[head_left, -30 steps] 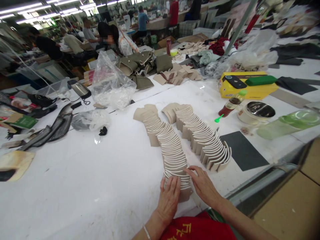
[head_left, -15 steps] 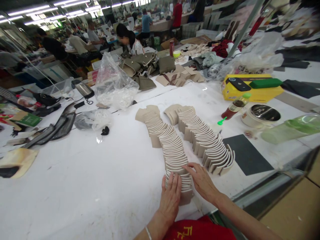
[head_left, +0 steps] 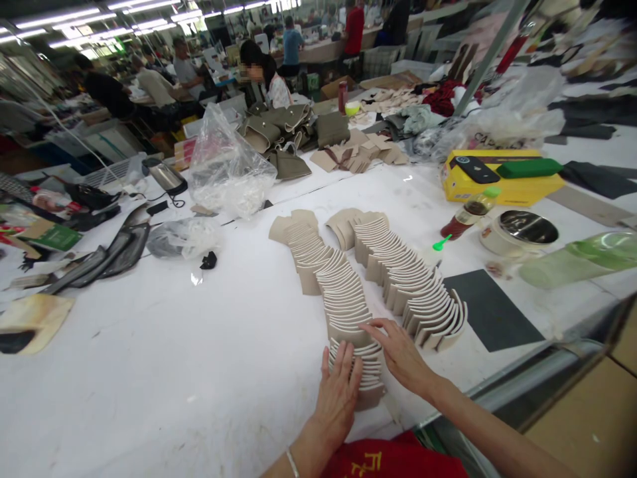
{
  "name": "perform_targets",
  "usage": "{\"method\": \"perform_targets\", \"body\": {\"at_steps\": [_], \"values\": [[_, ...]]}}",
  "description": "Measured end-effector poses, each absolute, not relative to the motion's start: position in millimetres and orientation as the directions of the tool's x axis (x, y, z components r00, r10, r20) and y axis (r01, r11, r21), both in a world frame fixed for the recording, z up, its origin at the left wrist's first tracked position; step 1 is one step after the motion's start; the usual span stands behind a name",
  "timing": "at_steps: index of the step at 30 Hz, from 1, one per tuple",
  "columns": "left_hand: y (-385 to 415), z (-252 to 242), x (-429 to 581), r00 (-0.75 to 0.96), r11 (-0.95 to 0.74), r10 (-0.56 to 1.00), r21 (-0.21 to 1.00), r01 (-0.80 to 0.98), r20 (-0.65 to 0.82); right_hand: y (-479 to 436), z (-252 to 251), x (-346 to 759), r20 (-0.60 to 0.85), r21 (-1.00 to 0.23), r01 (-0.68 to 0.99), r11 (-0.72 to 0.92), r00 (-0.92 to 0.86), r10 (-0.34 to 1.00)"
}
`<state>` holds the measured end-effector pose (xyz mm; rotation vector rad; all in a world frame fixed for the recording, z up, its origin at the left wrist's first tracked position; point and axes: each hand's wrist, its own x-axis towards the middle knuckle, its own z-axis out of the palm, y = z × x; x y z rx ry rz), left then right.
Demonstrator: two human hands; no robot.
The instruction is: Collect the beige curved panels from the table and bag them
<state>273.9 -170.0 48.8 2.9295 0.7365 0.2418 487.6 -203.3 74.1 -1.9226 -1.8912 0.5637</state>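
On the big white table (head_left: 149, 372) my long row of tan cut pieces (head_left: 343, 305) lies right in front of me, and my right hand (head_left: 398, 355) has slid a bit further up it, fingers flat and open, while my left hand (head_left: 341, 392) still presses flat on the near end, gripping nothing.

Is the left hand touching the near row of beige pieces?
Touching. The head view shows the left hand lying flat on the near row of beige pieces, with no gap.
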Motion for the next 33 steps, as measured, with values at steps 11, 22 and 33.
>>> {"method": "perform_targets", "body": {"at_steps": [11,22,33], "values": [[-171.5,58.5,280.5,0.861,-0.867,0.496,0.112,0.485,0.112,-203.0,80.9,482.5,-0.02,-0.524,0.851,0.01,-0.025,0.999],[-172.1,52.3,275.6,0.882,-0.885,0.454,0.172,0.432,0.126,-175.0,70.7,492.8,-0.007,-0.469,0.883,-0.001,-0.002,1.0],[-171.0,52.0,280.8,0.87,-0.868,0.485,0.165,0.468,0.09,-177.3,85.0,490.2,-0.023,-0.497,0.864,0.074,-0.098,0.995]]}}
